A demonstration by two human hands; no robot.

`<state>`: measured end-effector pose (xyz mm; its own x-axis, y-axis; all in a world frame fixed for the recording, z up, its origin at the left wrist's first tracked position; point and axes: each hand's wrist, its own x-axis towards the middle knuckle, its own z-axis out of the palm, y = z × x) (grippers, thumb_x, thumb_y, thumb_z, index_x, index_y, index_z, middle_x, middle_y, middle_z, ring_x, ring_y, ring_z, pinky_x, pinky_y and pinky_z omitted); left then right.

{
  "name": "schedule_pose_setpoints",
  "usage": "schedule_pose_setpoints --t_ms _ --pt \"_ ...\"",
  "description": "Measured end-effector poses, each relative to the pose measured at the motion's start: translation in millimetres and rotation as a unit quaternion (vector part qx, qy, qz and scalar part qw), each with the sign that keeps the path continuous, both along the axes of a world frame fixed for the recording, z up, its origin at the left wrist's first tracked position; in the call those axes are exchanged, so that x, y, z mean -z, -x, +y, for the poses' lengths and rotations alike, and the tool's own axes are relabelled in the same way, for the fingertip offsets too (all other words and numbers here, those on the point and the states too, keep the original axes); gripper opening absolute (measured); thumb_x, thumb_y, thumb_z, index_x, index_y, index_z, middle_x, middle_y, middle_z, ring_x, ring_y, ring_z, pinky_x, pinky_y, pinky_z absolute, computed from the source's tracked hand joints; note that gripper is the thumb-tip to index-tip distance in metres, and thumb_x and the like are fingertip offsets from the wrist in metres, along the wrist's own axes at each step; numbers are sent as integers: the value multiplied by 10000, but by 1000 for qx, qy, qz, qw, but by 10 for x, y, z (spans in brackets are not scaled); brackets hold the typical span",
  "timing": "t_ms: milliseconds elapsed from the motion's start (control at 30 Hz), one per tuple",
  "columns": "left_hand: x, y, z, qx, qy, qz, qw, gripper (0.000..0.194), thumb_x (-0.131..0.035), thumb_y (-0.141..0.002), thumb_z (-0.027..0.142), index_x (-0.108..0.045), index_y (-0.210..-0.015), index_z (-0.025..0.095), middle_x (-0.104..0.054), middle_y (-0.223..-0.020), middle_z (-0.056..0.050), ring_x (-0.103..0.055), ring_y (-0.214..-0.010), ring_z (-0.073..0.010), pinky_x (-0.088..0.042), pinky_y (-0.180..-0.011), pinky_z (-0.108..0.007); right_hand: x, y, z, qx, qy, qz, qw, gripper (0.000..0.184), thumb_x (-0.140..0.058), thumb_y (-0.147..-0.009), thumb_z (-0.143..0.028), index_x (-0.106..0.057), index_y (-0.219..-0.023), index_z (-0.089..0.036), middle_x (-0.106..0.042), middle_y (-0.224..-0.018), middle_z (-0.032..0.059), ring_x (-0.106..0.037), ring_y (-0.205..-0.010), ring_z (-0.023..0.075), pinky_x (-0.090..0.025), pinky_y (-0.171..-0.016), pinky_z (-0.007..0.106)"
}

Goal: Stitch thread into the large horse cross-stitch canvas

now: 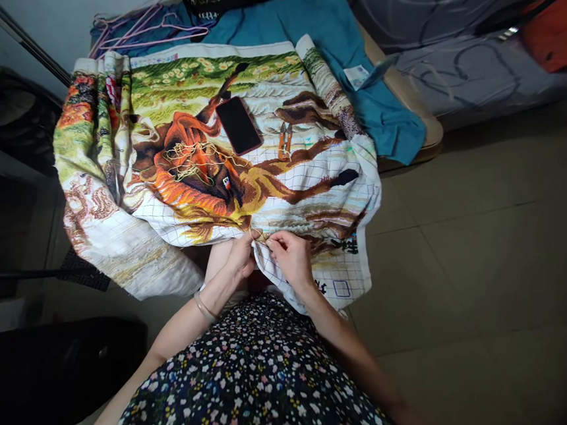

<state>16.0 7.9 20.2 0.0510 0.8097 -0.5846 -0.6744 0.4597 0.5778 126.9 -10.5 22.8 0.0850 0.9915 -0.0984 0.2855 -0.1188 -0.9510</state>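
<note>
A large cross-stitch cloth point(314, 205) with horses and a printed grid lies across my lap and the bed edge. My left hand point(241, 255) is closed on its near edge, thumb on top and fingers partly under the fabric. Beside it, my right hand point(290, 256) pinches thumb and forefinger close above the cloth; what sits between the fingertips is too small to make out. A thin pale thread loops between the two hands. On the cloth lie a tangle of yellow thread point(189, 158), a dark phone point(239, 125) and orange-handled thread snips point(284, 141).
Rolled parts of the cloth stand at the left point(81, 109) and far right point(327, 81). Pink and purple hangers point(150, 32) rest on the teal bedsheet point(320, 17) behind. A black case point(46, 364) is at lower left. Tiled floor point(458, 254) spreads to the right.
</note>
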Motion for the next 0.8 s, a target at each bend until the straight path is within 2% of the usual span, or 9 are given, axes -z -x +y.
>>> schedule_pose_setpoints --t_ms 233,400,533,633,800 --pt "-41 0 -11 8 17 -17 1000 324 -691 -543 201 -596 -849 157 -715 -829 -43 -678 -892 -224 -488 -837 -316 -51 33 5 25 52 58 997 166 -581 -762 -318 -642 -712 -171 -609 -537 14 -550 -454 140 -444 -451 242" --pt "-40 4 -13 13 9 -24 1000 330 -680 -568 189 -614 -889 150 -721 -835 -44 -681 -876 -217 -486 -821 -311 -77 51 18 33 73 80 994 181 -613 -735 -343 -623 -709 -164 -617 -554 22 -569 -458 142 -484 -447 248" --pt "-25 12 -24 18 4 -19 1000 312 -690 -606 202 -634 -909 153 -727 -848 -49 -682 -893 -221 -487 -830 -316 -131 50 65 53 73 115 989 215 -616 -735 -327 -595 -873 -162 -659 -665 30 -632 -525 159 -533 -496 265" --pt "-33 10 -34 22 3 -25 999 298 -702 -613 218 -643 -900 159 -728 -837 -51 -683 -914 -235 -493 -837 -327 -187 28 133 27 51 81 995 206 -538 -797 -289 -588 -953 -162 -664 -687 31 -651 -549 162 -536 -524 264" --pt "-29 9 -36 23 -5 -26 999 317 -734 -599 228 -651 -897 161 -732 -854 -58 -684 -941 -250 -496 -862 -345 -254 12 224 -51 32 -41 997 89 -499 -841 -222 -577 -831 -181 -629 -609 1 -629 -501 136 -489 -535 235"
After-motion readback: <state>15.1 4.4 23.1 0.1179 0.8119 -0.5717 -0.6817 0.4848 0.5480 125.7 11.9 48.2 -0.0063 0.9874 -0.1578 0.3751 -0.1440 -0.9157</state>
